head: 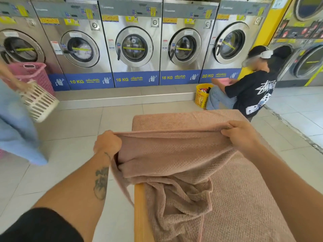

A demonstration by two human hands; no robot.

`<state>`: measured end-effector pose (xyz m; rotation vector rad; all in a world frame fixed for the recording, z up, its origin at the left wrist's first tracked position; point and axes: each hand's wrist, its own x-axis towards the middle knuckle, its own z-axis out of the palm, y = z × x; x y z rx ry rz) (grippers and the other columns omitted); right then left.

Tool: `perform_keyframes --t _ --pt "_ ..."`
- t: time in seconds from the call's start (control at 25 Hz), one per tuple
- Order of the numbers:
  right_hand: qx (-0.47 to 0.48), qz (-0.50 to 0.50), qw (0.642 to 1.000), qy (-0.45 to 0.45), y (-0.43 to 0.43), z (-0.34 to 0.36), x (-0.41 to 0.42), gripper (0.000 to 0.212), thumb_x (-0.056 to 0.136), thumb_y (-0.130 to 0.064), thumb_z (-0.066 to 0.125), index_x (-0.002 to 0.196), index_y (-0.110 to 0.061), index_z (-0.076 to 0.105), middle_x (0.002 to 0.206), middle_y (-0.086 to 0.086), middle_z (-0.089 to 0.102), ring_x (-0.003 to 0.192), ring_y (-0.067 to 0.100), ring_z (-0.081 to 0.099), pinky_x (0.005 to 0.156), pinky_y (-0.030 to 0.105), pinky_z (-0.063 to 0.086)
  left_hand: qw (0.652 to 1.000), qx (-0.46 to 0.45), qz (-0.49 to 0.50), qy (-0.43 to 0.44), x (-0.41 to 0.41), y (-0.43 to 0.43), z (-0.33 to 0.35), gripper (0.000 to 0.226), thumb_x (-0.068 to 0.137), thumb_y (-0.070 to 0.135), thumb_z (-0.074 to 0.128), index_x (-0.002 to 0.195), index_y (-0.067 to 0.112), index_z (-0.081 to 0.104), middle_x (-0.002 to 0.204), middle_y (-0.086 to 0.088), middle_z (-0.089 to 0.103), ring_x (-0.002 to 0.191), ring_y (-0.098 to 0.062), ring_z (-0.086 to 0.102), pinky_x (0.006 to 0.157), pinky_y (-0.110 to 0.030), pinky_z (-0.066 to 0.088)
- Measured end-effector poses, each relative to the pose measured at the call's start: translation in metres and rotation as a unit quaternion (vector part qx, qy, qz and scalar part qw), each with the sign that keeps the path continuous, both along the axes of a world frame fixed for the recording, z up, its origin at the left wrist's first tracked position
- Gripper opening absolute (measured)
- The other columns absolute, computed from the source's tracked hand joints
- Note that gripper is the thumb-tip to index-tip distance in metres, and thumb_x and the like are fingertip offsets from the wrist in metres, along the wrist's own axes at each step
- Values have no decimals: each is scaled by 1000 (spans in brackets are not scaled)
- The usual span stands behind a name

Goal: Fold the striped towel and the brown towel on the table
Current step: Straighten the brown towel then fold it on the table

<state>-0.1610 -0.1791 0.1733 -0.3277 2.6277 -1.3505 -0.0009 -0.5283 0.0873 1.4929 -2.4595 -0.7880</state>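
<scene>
The brown towel (174, 154) is spread over most of the table (139, 206). Its near part is lifted and stretched between my hands, and the loose lower part hangs in folds over the table's left wooden edge. My left hand (107, 143) grips the raised edge at its left corner. My right hand (242, 135) grips the same edge at the right. The far end of the towel lies flat across the table. No striped towel is in view.
A row of washing machines (134, 44) lines the far wall. A person in a black shirt (250, 91) crouches at the right by a yellow basket (202, 96). At the left another person carries a white basket (40, 102); a pink basket (33, 72) stands behind.
</scene>
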Motion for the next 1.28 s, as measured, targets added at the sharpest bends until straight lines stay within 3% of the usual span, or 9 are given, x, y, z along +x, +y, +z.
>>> perform_keyframes --t 0.12,0.28,0.4,0.56,0.76,0.84,0.96,1.16,1.28 --pt "58 1 998 16 32 -1 10 17 84 -3 61 68 0 57 67 5 51 67 22 46 60 34 30 991 -20 -48 125 -51 26 32 27 92 6 42 101 14 67 114 -16 67 94 -34 57 80 -37 46" --pt "71 -14 997 26 57 -1 25 27 81 -9 66 58 -9 52 59 2 47 61 20 44 56 32 32 930 -105 -229 267 -119 94 71 34 85 3 44 86 19 74 99 -8 72 102 -31 62 88 -33 44" --pt "44 -66 996 33 79 0 31 8 81 -6 62 74 -4 62 67 3 55 66 21 49 58 32 35 899 -102 -299 304 -155 139 88 37 83 0 48 107 9 74 112 -9 68 108 -28 60 95 -30 42" --pt "-64 -138 988 13 128 -3 39 18 89 -12 60 85 -21 75 84 -5 73 82 12 64 67 29 46 854 -117 -418 288 -194 199 108 47 83 -2 45 127 2 61 135 -11 54 131 -25 46 113 -33 33" --pt "-125 -214 968 32 203 -11 20 23 92 -11 57 88 -24 75 86 -15 71 82 -1 61 64 17 42 830 -97 -497 235 -239 302 116 60 89 1 43 149 7 43 156 -5 36 146 -20 29 120 -30 22" --pt "-115 -199 973 11 237 -20 6 24 93 -9 56 92 -24 75 90 -17 71 85 -4 59 64 13 40 828 -98 -509 213 -252 348 106 53 91 2 44 143 6 49 154 -5 40 142 -21 35 114 -26 24" --pt "-120 -206 971 -17 294 -40 -14 28 90 -7 53 92 -23 76 94 -15 73 91 0 63 66 15 44 835 -103 -504 196 -268 422 82 33 94 9 47 121 -2 61 137 -10 53 124 -27 51 95 -34 38" --pt "-145 -280 949 23 367 -46 -34 35 88 -3 48 85 -28 73 85 -19 71 87 -5 60 65 14 42 834 -115 -505 189 -292 498 62 36 95 16 52 128 7 64 138 -4 57 125 -24 53 106 -36 42" --pt "-146 -339 927 60 398 -48 -44 33 89 -4 48 81 -30 69 81 -19 68 82 -4 60 62 14 42 817 -122 -529 197 -311 529 64 32 92 10 51 119 5 67 131 -5 60 118 -24 56 101 -39 45"
